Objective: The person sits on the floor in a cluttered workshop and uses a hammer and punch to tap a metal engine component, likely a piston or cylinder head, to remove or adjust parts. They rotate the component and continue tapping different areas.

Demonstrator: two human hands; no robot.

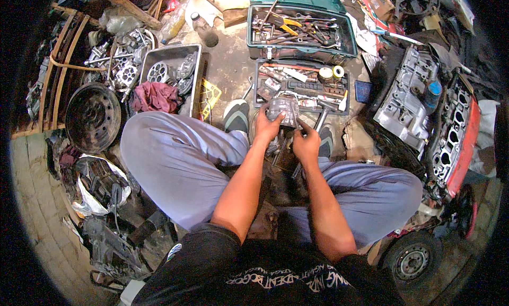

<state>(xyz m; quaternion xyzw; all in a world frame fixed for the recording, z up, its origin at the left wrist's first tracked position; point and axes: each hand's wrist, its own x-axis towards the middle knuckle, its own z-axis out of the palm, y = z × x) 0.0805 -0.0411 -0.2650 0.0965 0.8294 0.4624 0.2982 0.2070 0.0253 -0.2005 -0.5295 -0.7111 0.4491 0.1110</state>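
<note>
My left hand (269, 124) is closed on the left side of a silver cast-metal housing (282, 110), its thumb across the front. My right hand (306, 141) is closed at the housing's lower right, index finger reaching up against it. Dark metal parts and a rod show under the housing between my legs, partly hidden. Just right of it, a long metal-headed tool (323, 114) lies slanting. Behind the housing sits an open tool case (302, 86) with sockets, small bits and tape rolls, and beyond that a green toolbox (268, 50) full of wrenches and yellow-handled pliers.
A grey bin (196, 57) of metal parts and red cloth stands left, beside a wheel rim (93, 117) and loose parts. Engine castings (403, 110) and a red-edged part (464, 152) line the right, with a tyre (411, 264) at lower right. My legs surround the work.
</note>
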